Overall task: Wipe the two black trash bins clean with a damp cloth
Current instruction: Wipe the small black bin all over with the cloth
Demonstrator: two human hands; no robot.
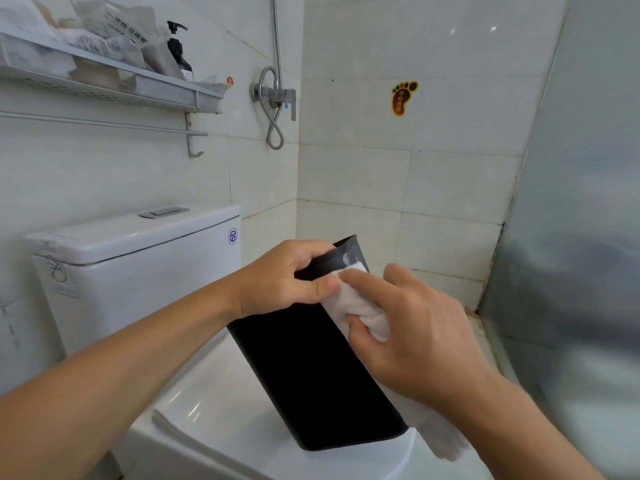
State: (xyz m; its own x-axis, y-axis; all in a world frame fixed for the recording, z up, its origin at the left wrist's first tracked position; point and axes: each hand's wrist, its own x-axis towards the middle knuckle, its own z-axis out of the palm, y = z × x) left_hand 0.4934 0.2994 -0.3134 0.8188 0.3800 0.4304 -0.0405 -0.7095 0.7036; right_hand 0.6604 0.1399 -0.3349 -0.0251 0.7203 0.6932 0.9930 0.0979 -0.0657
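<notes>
A black trash bin (311,375) stands tilted on the closed toilet lid (214,420), its open top leaning away from me. My left hand (284,278) grips the bin's upper rim, thumb on the near side. My right hand (415,327) holds a bunched white cloth (360,310) against the bin's right upper edge. A tail of the cloth hangs down below my right wrist. Only one bin is in view.
The white toilet tank (131,258) stands behind the bin on the left. A wall shelf (104,88) with packets and a pump bottle (180,50) hangs above. A shower valve and hose (275,98) sit at the tiled corner. A frosted glass panel (571,237) closes the right side.
</notes>
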